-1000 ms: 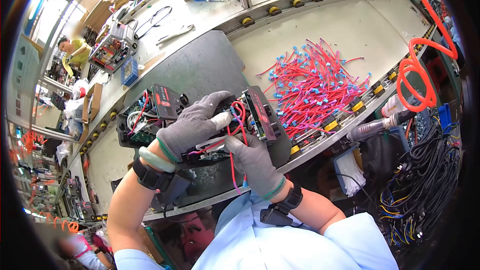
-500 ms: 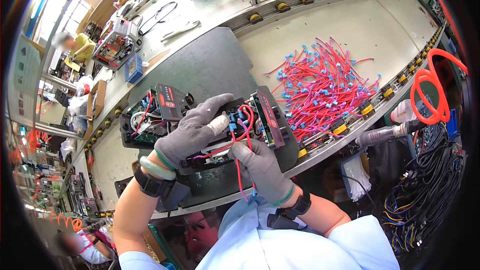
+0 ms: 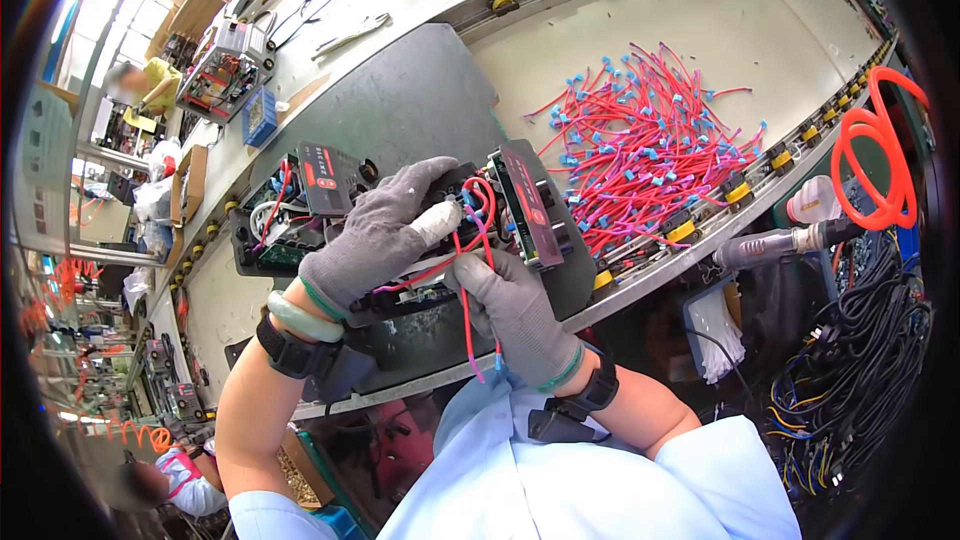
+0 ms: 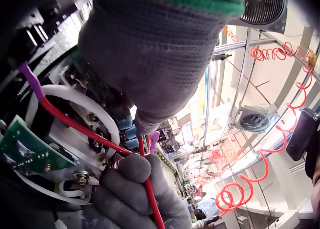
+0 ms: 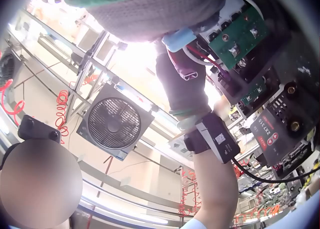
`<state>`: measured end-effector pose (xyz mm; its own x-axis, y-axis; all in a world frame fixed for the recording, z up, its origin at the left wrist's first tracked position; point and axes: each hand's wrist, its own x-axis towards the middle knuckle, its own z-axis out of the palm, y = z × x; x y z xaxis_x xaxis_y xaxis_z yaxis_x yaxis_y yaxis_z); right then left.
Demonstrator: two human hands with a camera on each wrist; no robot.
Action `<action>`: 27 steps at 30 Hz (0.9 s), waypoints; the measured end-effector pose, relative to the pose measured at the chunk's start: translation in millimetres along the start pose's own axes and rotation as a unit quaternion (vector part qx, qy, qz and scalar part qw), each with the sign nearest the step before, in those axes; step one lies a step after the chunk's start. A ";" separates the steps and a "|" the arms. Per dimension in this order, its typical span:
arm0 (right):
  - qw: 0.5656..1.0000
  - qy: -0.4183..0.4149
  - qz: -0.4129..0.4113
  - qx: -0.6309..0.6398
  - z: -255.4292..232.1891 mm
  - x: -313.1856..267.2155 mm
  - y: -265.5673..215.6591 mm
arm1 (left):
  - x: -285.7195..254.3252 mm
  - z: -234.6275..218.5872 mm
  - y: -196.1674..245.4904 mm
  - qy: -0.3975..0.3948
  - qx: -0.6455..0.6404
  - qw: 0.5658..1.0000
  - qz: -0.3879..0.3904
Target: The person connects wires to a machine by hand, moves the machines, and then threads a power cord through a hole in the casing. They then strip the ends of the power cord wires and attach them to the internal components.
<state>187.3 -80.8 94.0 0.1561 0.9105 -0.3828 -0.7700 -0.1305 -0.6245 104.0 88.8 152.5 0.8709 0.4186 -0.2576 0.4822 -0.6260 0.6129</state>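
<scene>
An opened electrical unit (image 3: 527,202) with a dark front panel and exposed circuit boards lies on the dark mat. My gloved left hand (image 3: 375,230) reaches across it, fingers stretched over the inside, its white-wrapped thumb right at the blue terminals. Below that thumb, my gloved right hand (image 3: 512,315) pinches red wires (image 3: 466,325) between thumb and fingers. Their ends hang toward me, one with a purple sleeve, another with a blue connector. In the left wrist view, a red wire (image 4: 152,201) runs through the right fingers (image 4: 122,194). The left fingertips are partly hidden inside the unit.
A second opened unit (image 3: 290,195) stands at the left on the dark mat (image 3: 400,85). To the right lies a heap of red wires (image 3: 640,150) with blue connectors. A power tool (image 3: 755,248), a coiled red hose (image 3: 880,165) and black cables (image 3: 840,340) are beyond the table edge.
The head view has shifted, so the bench sits higher in it. Both hands keep nearly the same places at the unit, the right still pinching the wires.
</scene>
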 end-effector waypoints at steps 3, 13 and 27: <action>1.000 -0.011 0.010 0.006 -3.0 1.2 1.0 | 1.6 0.1 -0.7 -0.001 0.040 0.999 0.010; 1.000 -0.009 0.000 0.019 -3.5 3.0 3.6 | -0.3 5.5 10.2 0.008 0.117 0.993 0.026; 0.991 0.016 -0.035 -0.130 -19.0 -31.4 15.5 | 14.3 -1.6 0.1 -0.037 0.034 0.999 -0.021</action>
<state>182.2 -118.9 83.4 0.2252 0.9088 -0.3512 -0.5728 -0.1681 -0.8023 116.3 95.7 150.1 0.8536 0.3961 -0.3382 0.5209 -0.6534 0.5494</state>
